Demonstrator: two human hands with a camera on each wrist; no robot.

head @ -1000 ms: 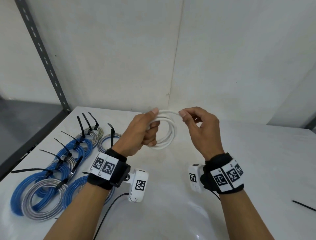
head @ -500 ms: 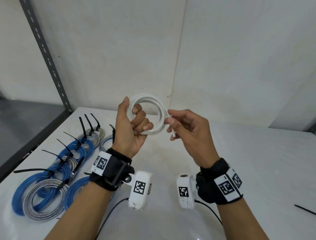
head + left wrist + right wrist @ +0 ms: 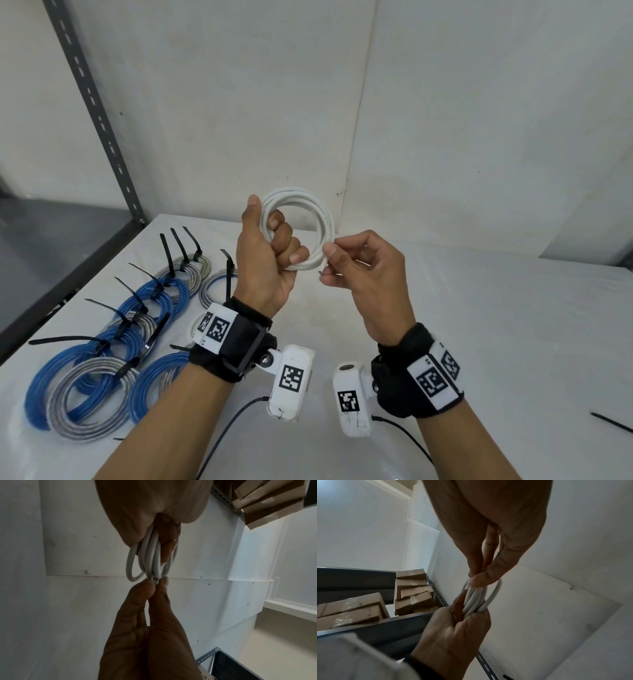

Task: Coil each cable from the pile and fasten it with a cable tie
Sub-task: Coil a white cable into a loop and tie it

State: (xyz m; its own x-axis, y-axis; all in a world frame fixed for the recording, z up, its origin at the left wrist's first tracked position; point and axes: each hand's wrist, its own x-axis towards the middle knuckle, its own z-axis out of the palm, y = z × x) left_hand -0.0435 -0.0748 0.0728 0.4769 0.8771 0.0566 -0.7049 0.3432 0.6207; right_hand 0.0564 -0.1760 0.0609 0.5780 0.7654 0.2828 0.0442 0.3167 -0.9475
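Now the right hand [image 3: 363,270] pinches the white coil [image 3: 308,219] that the left hand's [image 3: 265,260] fingers grip; wrist views show separate loops.

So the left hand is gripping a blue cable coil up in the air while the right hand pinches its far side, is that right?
Not quite: the coil is white, as the head view shows; the blue coils lie on the table. The rest stands: the left hand grips it and the right hand pinches its far side.

One white coil [image 3: 310,219], two hands [image 3: 265,260].
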